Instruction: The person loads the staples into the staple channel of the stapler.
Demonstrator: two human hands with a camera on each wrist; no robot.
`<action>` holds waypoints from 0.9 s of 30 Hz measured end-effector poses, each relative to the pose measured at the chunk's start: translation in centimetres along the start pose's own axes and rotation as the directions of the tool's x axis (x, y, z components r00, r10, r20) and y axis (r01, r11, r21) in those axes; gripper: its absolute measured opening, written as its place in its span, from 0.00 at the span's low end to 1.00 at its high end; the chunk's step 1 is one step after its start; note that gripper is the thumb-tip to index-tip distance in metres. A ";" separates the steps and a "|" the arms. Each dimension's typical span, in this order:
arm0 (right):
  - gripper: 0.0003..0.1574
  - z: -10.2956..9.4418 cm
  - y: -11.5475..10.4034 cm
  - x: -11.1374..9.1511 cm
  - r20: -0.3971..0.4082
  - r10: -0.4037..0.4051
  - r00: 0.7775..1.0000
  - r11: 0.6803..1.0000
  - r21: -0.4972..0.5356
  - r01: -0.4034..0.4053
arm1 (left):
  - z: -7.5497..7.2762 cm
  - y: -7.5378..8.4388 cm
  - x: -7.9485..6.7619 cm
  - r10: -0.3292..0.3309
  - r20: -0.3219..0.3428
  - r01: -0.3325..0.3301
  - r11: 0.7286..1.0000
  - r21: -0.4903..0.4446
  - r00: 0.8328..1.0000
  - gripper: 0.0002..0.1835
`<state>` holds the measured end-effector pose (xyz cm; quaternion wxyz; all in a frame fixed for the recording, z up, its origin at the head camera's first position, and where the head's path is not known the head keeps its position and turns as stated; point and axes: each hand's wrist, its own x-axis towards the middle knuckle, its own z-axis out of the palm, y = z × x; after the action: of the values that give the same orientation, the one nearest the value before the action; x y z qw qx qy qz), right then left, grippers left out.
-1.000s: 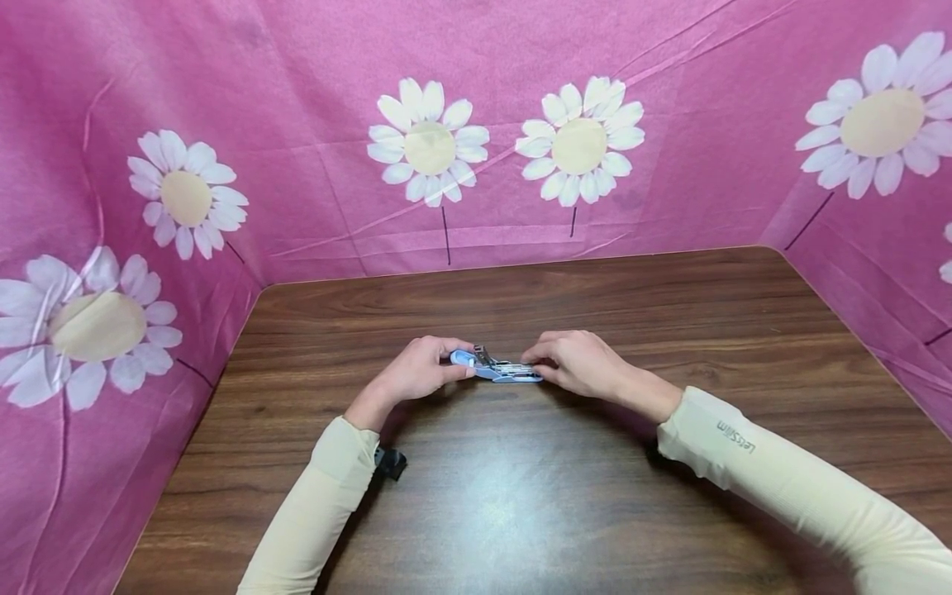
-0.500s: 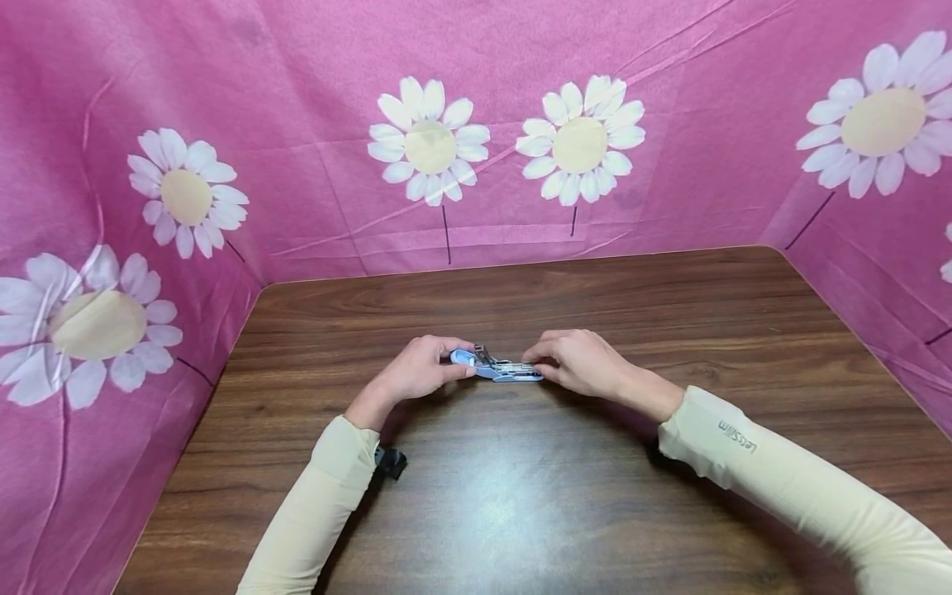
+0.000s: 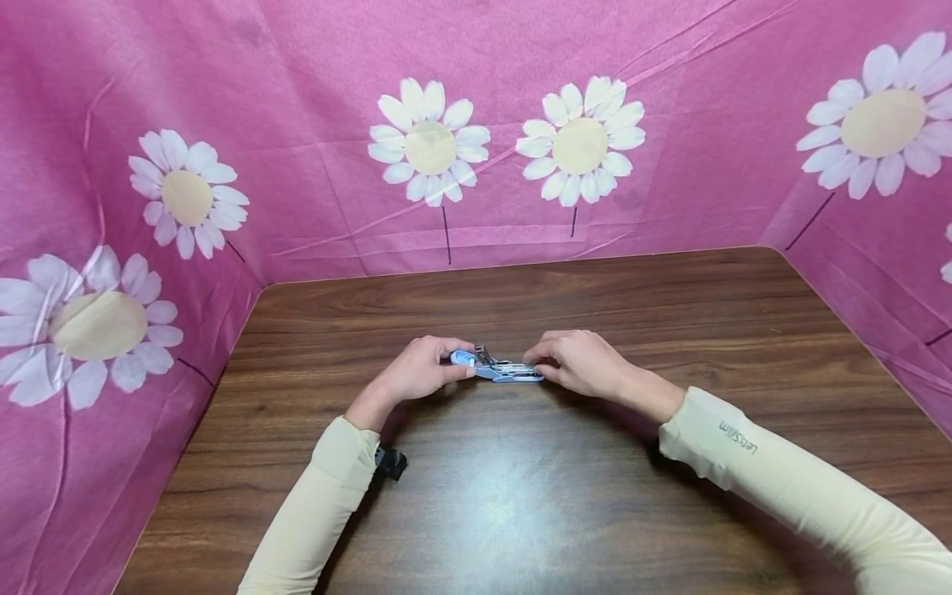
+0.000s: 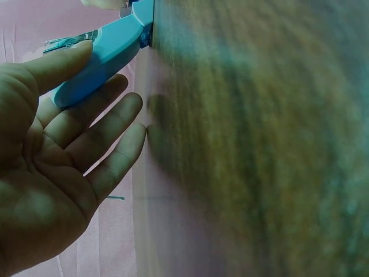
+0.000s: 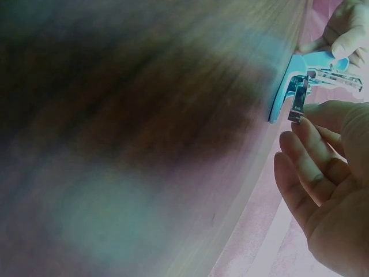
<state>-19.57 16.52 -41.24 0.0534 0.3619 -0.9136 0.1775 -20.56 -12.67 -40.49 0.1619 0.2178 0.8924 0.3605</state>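
Observation:
A light-blue stapler (image 3: 485, 374) lies opened up on the wooden table, between the two hands. My left hand (image 3: 416, 369) pinches the blue top cover (image 4: 109, 60) between thumb and fingers; its other fingers spread loosely beneath in the left wrist view. Thumb and fingertips of my right hand (image 3: 583, 364) pinch the front end of the metal staple magazine (image 5: 299, 99). A second metal part (image 5: 340, 79) sticks up at an angle from the opened cover. The inside of the magazine is too small to make out.
The brown wooden table (image 3: 491, 512) has its back edge against a pink cloth (image 3: 506, 41) printed with white daisies, which also hangs at both sides. A black strap piece (image 3: 391, 464) shows at the left wrist.

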 end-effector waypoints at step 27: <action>0.12 0.0 0.3 -0.1 0.018 0.013 1.000 0.999 0.044 -0.014 | 0.1 -0.1 0.1 0.010 -0.017 -0.009 1.000 0.020 1.000 0.22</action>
<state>-19.72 16.81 -41.37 0.0361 0.3584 -0.9123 0.1948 -20.60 -12.65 -40.60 0.1504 0.2205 0.8962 0.3544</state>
